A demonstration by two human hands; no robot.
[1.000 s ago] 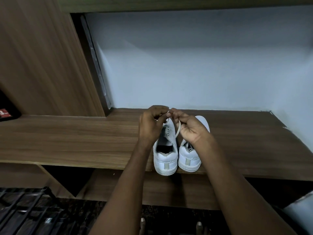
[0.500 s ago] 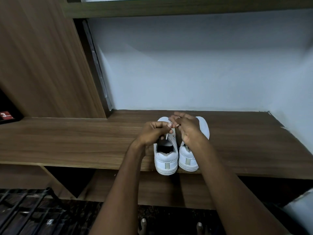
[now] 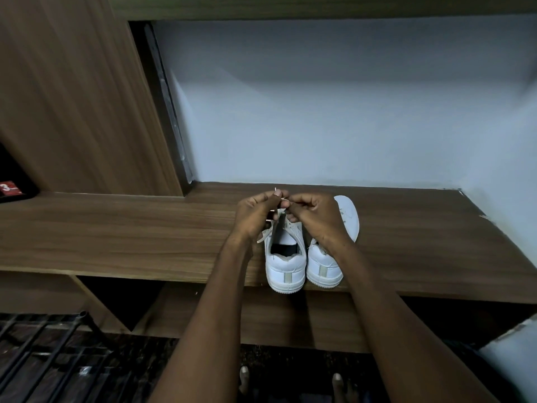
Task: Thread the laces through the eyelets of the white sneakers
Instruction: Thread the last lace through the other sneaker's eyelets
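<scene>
Wood-grain shelf point(image 3: 116, 228), tall wooden side panel point(image 3: 72, 97) at left, pale wall point(image 3: 334, 112) behind, dark wire rack point(image 3: 43, 359) below left, dim light

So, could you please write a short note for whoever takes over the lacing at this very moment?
Left hand and right hand both pinch the lace above the left sneaker, fingertips almost meeting.
Both sneakers stand side by side, heels at the front edge of the wooden shelf; the right sneaker is untouched.
Done: lace started on the left sneaker; how many eyelets are threaded cannot be told.
Left: finish that sneaker, then probably lace the other, where no lace is clearly seen.
</scene>
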